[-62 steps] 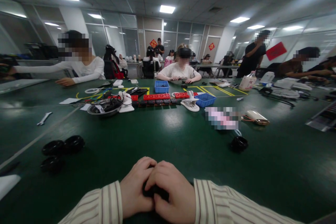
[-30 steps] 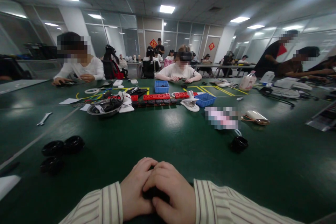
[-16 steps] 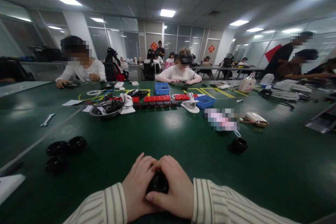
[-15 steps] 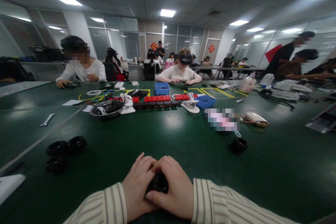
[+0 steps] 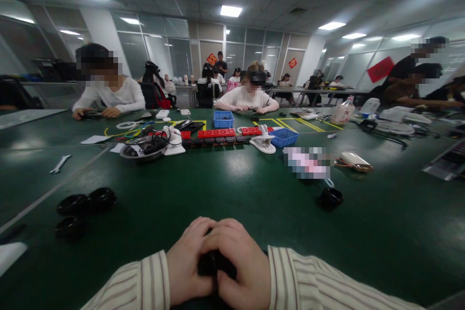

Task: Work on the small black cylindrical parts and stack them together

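Note:
Between my two hands, near the table's front edge, is a shiny black rounded part (image 5: 215, 262), mostly covered by my fingers. My left hand (image 5: 186, 262) wraps it from the left, while my right hand (image 5: 244, 266) curls over its top and right side, thumb bent toward me. The fingertips of both hands meet above the part. To the left lie three similar black ring-shaped parts, among them a front one (image 5: 70, 228) and a right-hand one (image 5: 102, 198). Another black ring-shaped part (image 5: 331, 198) sits on the right.
A wrench (image 5: 60, 164) lies at left on the green table (image 5: 152, 189). Beyond are a metal bowl of cables (image 5: 143, 152), red power strips (image 5: 217, 133), a white clamp (image 5: 263, 141) and blue bins (image 5: 283, 137). Co-workers sit across the table (image 5: 247, 99).
My right fingers have curled further over the black part and its thumb has bent inward, so the part's round opening shows less. The view has shifted slightly.

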`<control>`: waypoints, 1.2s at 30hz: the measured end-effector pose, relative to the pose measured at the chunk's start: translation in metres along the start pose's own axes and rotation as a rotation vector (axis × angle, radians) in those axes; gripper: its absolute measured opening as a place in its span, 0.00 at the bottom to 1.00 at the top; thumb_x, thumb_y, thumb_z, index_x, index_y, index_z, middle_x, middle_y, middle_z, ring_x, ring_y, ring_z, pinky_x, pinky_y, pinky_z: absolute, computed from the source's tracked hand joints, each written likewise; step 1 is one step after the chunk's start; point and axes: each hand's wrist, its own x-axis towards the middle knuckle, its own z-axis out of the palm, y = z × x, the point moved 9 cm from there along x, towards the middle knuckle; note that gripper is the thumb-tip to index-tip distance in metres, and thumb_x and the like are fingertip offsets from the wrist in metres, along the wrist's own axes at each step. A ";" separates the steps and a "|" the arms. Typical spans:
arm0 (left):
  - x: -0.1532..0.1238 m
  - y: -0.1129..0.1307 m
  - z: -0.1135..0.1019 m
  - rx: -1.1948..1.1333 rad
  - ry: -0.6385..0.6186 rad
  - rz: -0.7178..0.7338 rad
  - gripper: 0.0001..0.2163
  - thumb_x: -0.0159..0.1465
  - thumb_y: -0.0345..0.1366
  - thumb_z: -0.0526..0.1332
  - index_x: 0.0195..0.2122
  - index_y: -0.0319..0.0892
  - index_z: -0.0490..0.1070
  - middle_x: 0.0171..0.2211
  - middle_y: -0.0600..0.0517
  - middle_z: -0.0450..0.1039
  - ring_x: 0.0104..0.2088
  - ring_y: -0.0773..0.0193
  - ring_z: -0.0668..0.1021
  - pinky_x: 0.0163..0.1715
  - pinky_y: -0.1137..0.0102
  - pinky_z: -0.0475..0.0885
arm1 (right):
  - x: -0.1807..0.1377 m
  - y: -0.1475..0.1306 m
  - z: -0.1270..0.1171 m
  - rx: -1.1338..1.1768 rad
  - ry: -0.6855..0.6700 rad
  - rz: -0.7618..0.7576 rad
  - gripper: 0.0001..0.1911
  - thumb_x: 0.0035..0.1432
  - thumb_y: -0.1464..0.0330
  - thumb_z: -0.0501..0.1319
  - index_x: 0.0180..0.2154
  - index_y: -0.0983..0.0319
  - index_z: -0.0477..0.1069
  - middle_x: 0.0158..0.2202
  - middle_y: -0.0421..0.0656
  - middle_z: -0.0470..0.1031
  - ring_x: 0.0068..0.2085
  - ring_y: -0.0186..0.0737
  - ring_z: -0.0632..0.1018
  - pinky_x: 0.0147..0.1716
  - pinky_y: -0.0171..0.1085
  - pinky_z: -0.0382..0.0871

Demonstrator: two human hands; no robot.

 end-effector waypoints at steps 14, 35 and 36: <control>-0.005 -0.007 -0.005 0.102 0.118 -0.082 0.31 0.39 0.46 0.68 0.45 0.43 0.63 0.43 0.47 0.66 0.46 0.50 0.68 0.55 0.46 0.50 | -0.004 0.027 -0.003 -0.184 0.052 0.352 0.23 0.43 0.56 0.65 0.37 0.63 0.65 0.35 0.44 0.67 0.36 0.42 0.66 0.38 0.42 0.60; -0.002 -0.007 0.001 0.042 0.055 -0.007 0.31 0.43 0.40 0.65 0.50 0.45 0.60 0.47 0.47 0.64 0.49 0.50 0.66 0.55 0.48 0.50 | 0.002 0.004 -0.002 -0.015 -0.012 0.053 0.14 0.44 0.70 0.52 0.37 0.61 0.65 0.36 0.44 0.71 0.41 0.41 0.69 0.44 0.42 0.59; -0.003 -0.008 0.001 0.046 0.068 -0.013 0.32 0.42 0.43 0.66 0.50 0.45 0.60 0.47 0.46 0.64 0.49 0.49 0.66 0.55 0.47 0.50 | 0.002 0.007 -0.003 -0.020 0.008 0.083 0.14 0.45 0.69 0.53 0.38 0.61 0.65 0.37 0.44 0.71 0.41 0.41 0.69 0.44 0.42 0.59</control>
